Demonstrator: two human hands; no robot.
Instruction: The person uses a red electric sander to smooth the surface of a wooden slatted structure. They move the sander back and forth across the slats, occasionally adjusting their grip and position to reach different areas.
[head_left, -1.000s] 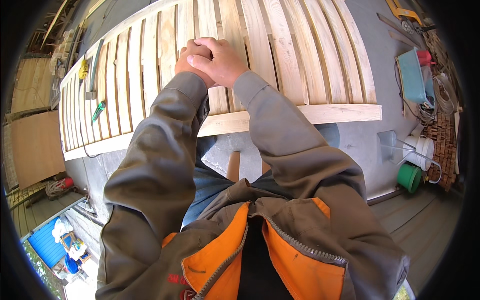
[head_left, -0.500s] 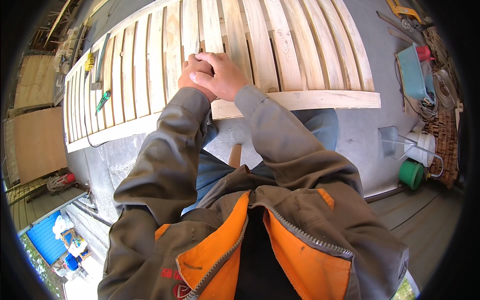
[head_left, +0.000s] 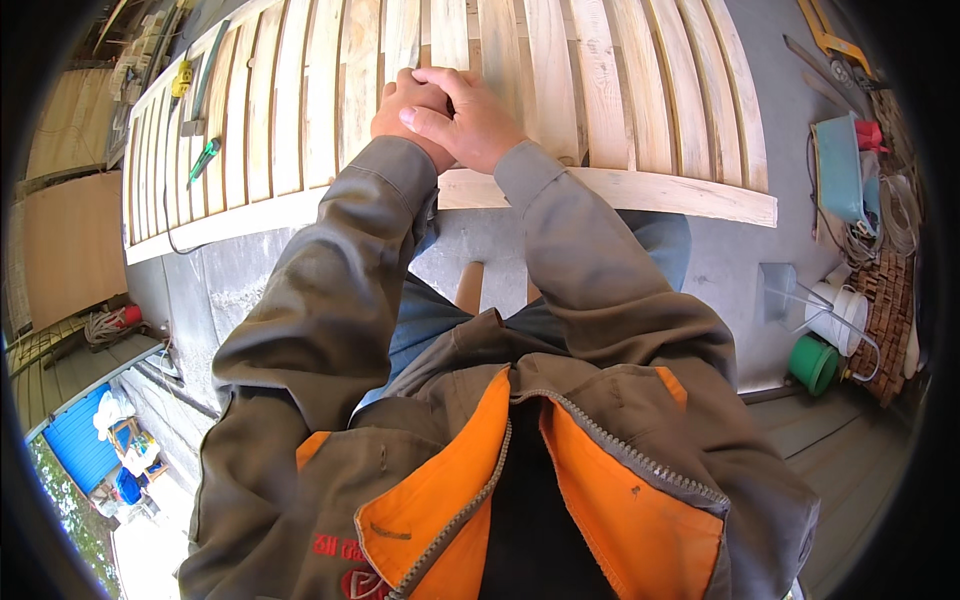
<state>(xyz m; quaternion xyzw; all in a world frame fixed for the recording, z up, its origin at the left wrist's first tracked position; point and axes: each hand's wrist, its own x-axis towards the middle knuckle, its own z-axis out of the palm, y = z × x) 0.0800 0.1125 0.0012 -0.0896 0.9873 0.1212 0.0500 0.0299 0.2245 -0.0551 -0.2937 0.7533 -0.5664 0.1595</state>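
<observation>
My left hand and my right hand are clasped together, the right one lying over the left with its thumb across it. Both have curled fingers, and no tool shows in them. They rest at the near edge of a slatted panel of pale wood, close to its front rail. On the panel's left part lies a green utility knife, apart from my hands. Beyond the knife are a long grey tool with a thick end and a yellow tape measure.
To the right stand a light blue tub, a white bucket and a green bucket. A yellow wheeled frame is at the far right. Brown boards lean at the left. My legs are partly under the panel.
My hands stay clasped. In the picture they and the panel's front rail sit slightly higher and further right, and the whole view has shifted a little. The knife and tape measure lie as before.
</observation>
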